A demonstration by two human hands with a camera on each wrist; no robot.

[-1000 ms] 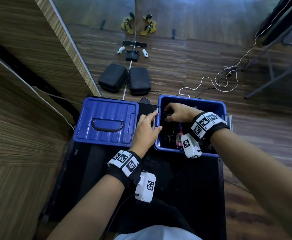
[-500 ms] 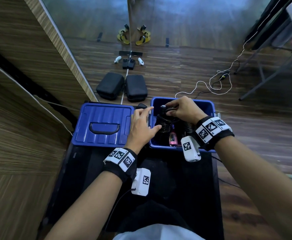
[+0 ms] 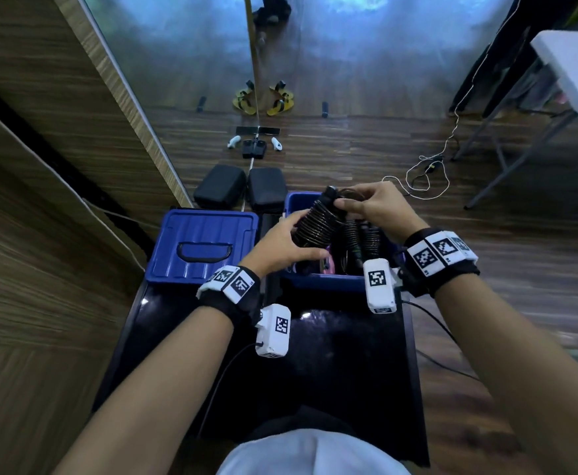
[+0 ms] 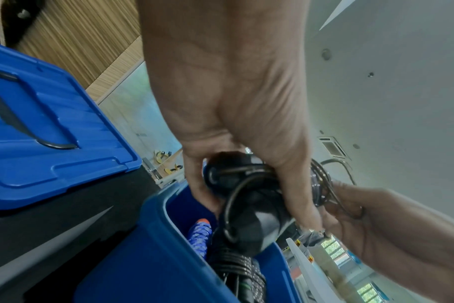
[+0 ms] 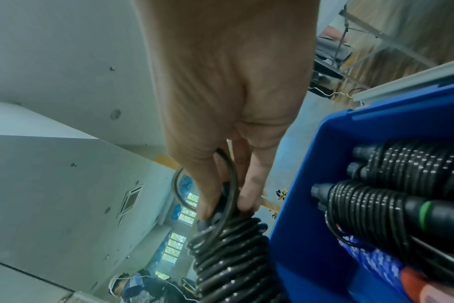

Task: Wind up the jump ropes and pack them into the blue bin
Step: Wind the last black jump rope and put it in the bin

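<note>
Blue ribbed plastic lid (image 3: pixel 203 243) with its dark recessed handle lies flat at the left on the glossy black table (image 3: pixel 315 371), just beside the open blue plastic bin (image 3: pixel 321 281), whose far wall and floor are hidden behind hands and rope. Left hand (image 3: pixel 280 243) is curled round the lower end of a black jump rope bundle (image 3: pixel 318 222), cord wound tight about its handles, held tilted above the bin's left half. From the left wrist view the thumb and fingers wrap the handles' butt ends, though blur smears the detail. Right hand (image 3: pixel 373 207) pinches the bundle's top end, a loose loop of cord caught between thumb and fingers. Down in the bin stand more wound black ropes (image 5: pixel 392 196) and a blue braided rope (image 4: pixel 200 235), partly cut off by the rim.
</note>
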